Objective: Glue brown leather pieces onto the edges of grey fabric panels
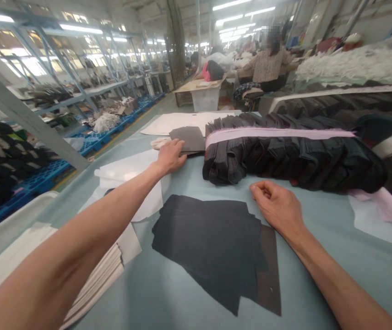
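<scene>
My left hand [171, 156] reaches forward over the table and rests at the near left edge of a small stack of dark grey fabric pieces [189, 139]. Its fingers lie on the stack with the thumb apart. My right hand [278, 205] is loosely curled closed above the tabletop, with nothing visible in it. Between my forearms lies a fanned pile of black cut fabric pieces [209, 243], with a brownish piece [269, 270] showing from under its right side. Just beyond my right hand sits a long bundle of black pieces [295, 160] tied with a pink strip [278, 133].
White sheets [137, 167] and a stack of cream pieces [100, 284] lie on the left. Large cream panels [171, 123] are at the back. More dark bundles [319, 103] line the right. A person [268, 64] sits beyond the table, near a white bin [205, 98].
</scene>
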The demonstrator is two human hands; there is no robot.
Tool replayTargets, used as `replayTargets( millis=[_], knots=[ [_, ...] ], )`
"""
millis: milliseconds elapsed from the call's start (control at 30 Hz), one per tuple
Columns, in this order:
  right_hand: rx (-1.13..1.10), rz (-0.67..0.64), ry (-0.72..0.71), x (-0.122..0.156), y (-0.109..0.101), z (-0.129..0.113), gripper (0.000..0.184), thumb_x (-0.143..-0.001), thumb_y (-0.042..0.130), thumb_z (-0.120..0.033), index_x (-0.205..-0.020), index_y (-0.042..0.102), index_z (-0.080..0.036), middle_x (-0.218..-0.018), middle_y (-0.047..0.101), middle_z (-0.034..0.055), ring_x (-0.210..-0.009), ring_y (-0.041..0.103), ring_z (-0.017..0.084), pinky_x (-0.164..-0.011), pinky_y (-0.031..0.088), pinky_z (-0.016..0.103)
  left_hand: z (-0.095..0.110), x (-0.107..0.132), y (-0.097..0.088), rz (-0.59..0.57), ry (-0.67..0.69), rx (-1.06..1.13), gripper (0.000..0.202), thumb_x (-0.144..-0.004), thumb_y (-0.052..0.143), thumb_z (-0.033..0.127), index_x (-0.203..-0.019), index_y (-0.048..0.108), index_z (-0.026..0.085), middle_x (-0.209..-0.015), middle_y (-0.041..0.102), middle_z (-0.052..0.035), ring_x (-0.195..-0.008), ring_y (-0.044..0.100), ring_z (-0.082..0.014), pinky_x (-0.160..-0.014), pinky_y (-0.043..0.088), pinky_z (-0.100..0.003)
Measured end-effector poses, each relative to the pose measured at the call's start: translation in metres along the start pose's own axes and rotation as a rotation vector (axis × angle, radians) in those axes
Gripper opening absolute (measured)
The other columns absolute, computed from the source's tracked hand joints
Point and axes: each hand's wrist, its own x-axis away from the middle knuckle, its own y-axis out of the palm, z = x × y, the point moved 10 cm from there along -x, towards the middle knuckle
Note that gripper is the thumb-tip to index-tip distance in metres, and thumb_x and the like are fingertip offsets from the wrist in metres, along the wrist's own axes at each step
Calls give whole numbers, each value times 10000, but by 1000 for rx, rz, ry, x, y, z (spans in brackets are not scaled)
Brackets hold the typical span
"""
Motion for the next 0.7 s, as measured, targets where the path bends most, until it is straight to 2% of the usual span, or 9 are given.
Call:
replayTargets(
  millis=[67,133,200,233,300,367,467,567,700],
  knots=[
    [3,-13,10,0,1,0,321,-896,557,-489,-821,763,-255,-729,729,30,-708,619,219,-659,314,316,15,21,-11,-44,54,29,430,-958,674,321,-1351,675,145,-1417,676,-205,-1418,555,-405,-1234,373,-554],
    [2,-18,15,0,2,0,303,-920,562,-470,-835,763,-260,-748,735,21,-733,629,215,-675,321,311,34,52,-12,-166,139,95,480,-947,696,465,-1340,683,190,-1291,746,-149,-1239,682,-339,-1108,493,-437],
    [3,-24,17,-1,2,-1,288,-933,568,-451,-845,765,-260,-754,738,18,-739,632,212,-683,321,310,58,89,-4,-358,252,169,687,-767,851,632,-1335,696,279,-1225,779,-80,-1101,739,-299,-956,550,-345],
    [3,-27,17,-1,1,-2,285,-936,569,-443,-847,765,-257,-753,740,19,-736,633,212,-683,319,310,73,111,4,-489,353,196,838,-668,907,676,-1375,679,287,-1285,758,-97,-1147,724,-326,-973,539,-356],
    [4,-31,13,-1,1,-4,283,-934,571,-438,-847,766,-252,-757,746,25,-729,634,213,-678,316,312,90,139,9,-584,473,173,979,-541,966,685,-1387,675,287,-1385,706,-128,-1230,680,-380,-1044,500,-396],
    [3,-31,4,0,1,-5,296,-939,561,-446,-854,768,-252,-762,749,29,-733,639,214,-674,316,312,95,148,11,-593,504,114,1004,-514,973,683,-1381,678,273,-1398,679,-151,-1213,663,-402,-1056,473,-425],
    [1,-32,3,0,1,-5,313,-954,543,-457,-851,761,-256,-771,747,27,-747,645,214,-675,315,311,93,145,14,-590,474,23,968,-498,966,710,-1314,695,264,-1232,711,-142,-1071,677,-383,-989,470,-427],
    [-8,-42,10,1,1,-6,295,-956,554,-448,-848,753,-259,-770,737,20,-753,640,209,-678,312,306,93,142,16,-606,444,-29,892,-481,966,720,-1194,701,254,-1110,726,-122,-1025,686,-383,-962,477,-431],
    [-25,-55,12,2,1,-8,280,-943,567,-432,-827,752,-257,-728,717,19,-716,614,204,-663,297,301,96,150,26,-697,406,-116,802,-595,888,773,-1132,663,222,-1132,714,-143,-997,714,-387,-869,519,-423]
  ],
)
